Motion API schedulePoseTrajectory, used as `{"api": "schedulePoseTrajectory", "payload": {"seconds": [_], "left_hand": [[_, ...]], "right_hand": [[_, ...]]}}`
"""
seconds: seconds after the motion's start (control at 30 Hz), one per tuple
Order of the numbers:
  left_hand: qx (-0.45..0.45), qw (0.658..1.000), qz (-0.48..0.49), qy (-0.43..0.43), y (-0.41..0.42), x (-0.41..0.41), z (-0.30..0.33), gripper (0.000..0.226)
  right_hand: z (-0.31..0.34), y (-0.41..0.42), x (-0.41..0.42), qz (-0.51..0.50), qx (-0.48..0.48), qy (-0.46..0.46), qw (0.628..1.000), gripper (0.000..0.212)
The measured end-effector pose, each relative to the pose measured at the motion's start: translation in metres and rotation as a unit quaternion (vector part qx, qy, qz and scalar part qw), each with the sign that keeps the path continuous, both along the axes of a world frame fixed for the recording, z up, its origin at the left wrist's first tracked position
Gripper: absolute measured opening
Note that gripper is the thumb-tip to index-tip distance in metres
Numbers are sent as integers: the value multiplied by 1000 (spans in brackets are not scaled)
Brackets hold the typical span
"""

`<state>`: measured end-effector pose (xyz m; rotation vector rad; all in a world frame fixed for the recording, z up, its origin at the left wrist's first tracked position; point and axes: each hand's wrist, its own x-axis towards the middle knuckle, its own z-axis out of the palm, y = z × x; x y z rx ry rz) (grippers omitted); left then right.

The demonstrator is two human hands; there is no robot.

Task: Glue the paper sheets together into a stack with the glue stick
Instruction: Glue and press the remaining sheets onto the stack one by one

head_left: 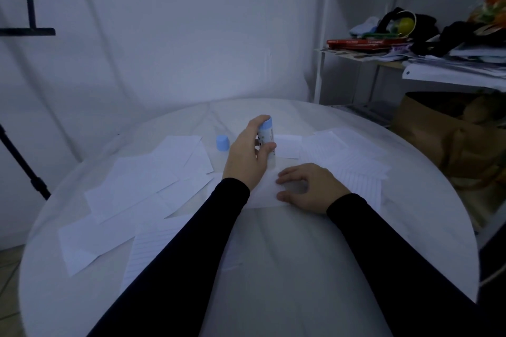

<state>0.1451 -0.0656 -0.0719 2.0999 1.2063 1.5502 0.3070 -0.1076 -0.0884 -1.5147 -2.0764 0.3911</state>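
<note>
My left hand (247, 154) grips the glue stick (266, 135), a white tube with a blue end up, its lower tip down on a white sheet (267, 191) at the table's middle. My right hand (306, 187) rests on that sheet with fingers spread, holding it flat. The blue cap (222, 142) stands alone just left of the glue stick. Loose white sheets (142, 186) lie spread over the left side. Lined sheets (353, 164) lie to the right, and a small white piece (287, 146) sits behind the glue stick.
A round white table (301, 268) carries everything. A white shelf unit (438, 63) with books, papers and dark clutter stands at the back right. A brown paper bag (449, 139) sits below it. A black stand leg (24, 167) rises at the left.
</note>
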Motion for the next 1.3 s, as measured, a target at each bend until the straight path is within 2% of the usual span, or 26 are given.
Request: {"api": "schedulePoseTrajectory", "payload": {"seconds": [0.13, 0.27, 0.4, 0.53, 0.7, 1.3], "left_hand": [[-32, 999, -13, 31, 0, 2, -4, 47], [-42, 999, -13, 12, 0, 1, -3, 48], [-46, 998, -18, 32, -1, 3, -4, 47], [-47, 997, -24, 48, -1, 4, -4, 49], [-41, 997, -22, 66, -3, 2, 0, 50], [-71, 993, -11, 97, -19, -38, 17, 47]], "right_hand": [[-1, 0, 1, 1, -4, 3, 1000, 35], [0, 0, 0, 4, -7, 0, 1000, 36], [0, -2, 0, 3, -14, -2, 1000, 34], [3, -4, -7, -51, 6, 14, 999, 34], [2, -6, -17, -77, 36, -59, 995, 40], [-1, -3, -16, -73, 30, -83, 993, 33]]}}
